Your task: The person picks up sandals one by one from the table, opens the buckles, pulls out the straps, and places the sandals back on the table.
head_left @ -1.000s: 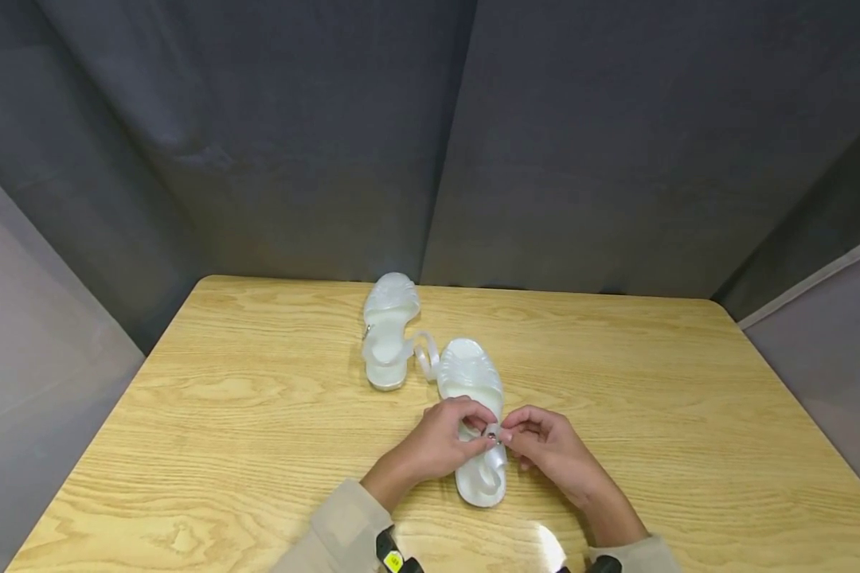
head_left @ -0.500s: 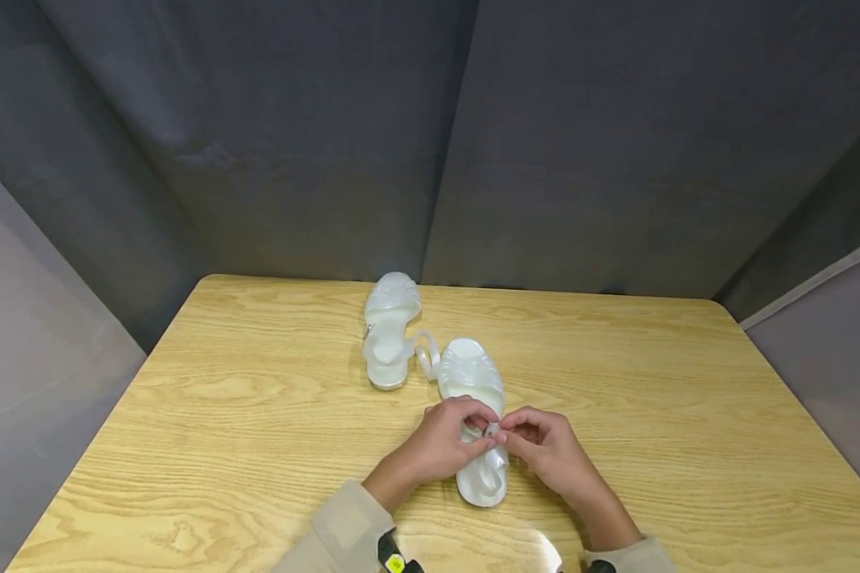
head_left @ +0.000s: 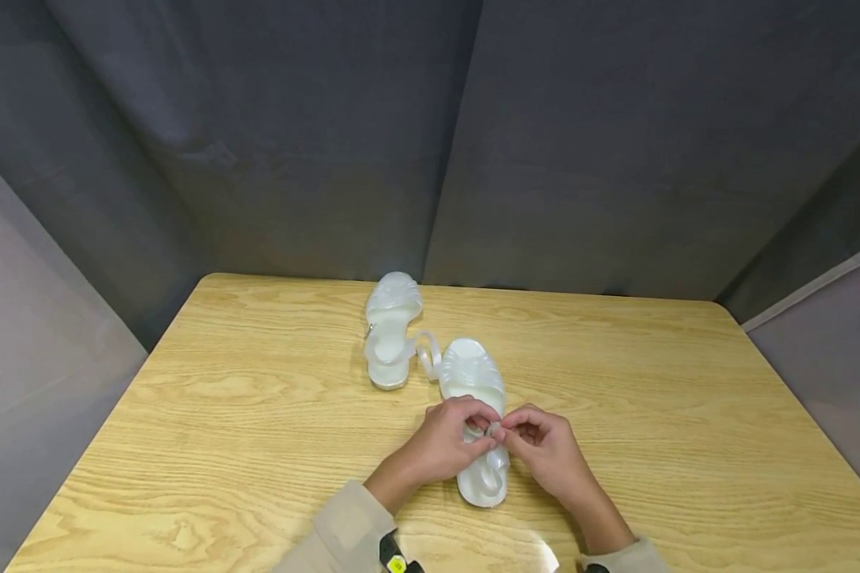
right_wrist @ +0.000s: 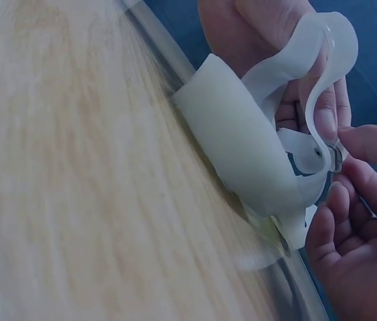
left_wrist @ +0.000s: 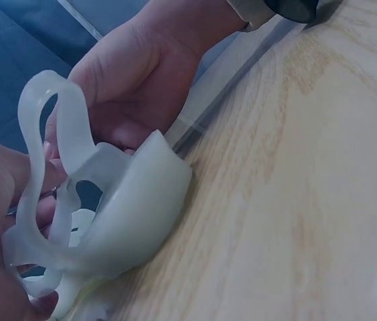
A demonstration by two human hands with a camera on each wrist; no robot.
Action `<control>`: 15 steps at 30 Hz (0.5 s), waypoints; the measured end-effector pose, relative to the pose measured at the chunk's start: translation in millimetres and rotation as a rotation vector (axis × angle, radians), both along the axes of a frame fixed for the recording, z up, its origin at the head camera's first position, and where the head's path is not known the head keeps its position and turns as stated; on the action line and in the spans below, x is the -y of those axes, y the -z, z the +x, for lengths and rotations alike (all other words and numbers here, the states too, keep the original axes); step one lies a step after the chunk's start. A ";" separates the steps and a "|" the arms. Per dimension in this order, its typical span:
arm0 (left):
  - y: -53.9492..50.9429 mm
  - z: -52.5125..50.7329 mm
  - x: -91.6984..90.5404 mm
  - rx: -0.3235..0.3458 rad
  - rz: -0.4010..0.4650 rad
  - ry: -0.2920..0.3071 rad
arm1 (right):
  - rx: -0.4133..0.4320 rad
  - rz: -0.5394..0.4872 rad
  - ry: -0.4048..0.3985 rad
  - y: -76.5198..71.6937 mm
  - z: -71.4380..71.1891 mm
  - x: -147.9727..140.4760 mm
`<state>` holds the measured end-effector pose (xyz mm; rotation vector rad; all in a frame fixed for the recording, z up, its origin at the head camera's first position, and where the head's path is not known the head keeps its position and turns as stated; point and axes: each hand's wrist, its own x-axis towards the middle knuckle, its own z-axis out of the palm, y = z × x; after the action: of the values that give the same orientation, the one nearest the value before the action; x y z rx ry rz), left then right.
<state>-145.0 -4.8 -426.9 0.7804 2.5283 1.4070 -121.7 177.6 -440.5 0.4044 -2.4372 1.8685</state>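
Note:
A translucent white jelly sandal [head_left: 473,370] lies on the table, toe pointing away from me. My left hand [head_left: 447,439] is over its left side, pinching the ankle strap near a small metal buckle [right_wrist: 336,159]. From the other side my right hand [head_left: 550,452] pinches the strap at that same buckle, thumb against forefinger. Seen from the right wrist, the strap [right_wrist: 341,47] loops up above the heel [right_wrist: 235,134]. Fingertips partly cover the buckle, so I cannot tell how far the strap passes through it.
The matching white sandal [head_left: 392,301] lies farther back and to the left, its loose strap [head_left: 428,356] curling toward the nearer one. The wooden table [head_left: 652,382] ends at dark curtains [head_left: 315,143] behind, with grey panels [head_left: 36,342] at the sides.
My right thumb and forefinger have shifted slightly left, now covering more of the buckle. The left hand and both sandals stay nearly where they were.

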 end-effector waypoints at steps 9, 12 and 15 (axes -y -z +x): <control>-2.2 1.5 -2.2 -0.047 -0.034 -0.019 | 0.050 0.011 -0.004 -2.1 0.3 1.4; -3.4 1.1 -1.5 -0.052 -0.039 -0.018 | 0.090 0.017 -0.010 -4.3 0.8 1.5; -3.8 0.7 -0.6 -0.047 -0.039 -0.011 | 0.125 0.024 -0.013 -6.1 1.2 1.6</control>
<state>-144.3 -4.2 -423.1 0.8030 2.5906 1.3537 -120.5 176.0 -434.4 0.3145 -2.5434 1.9269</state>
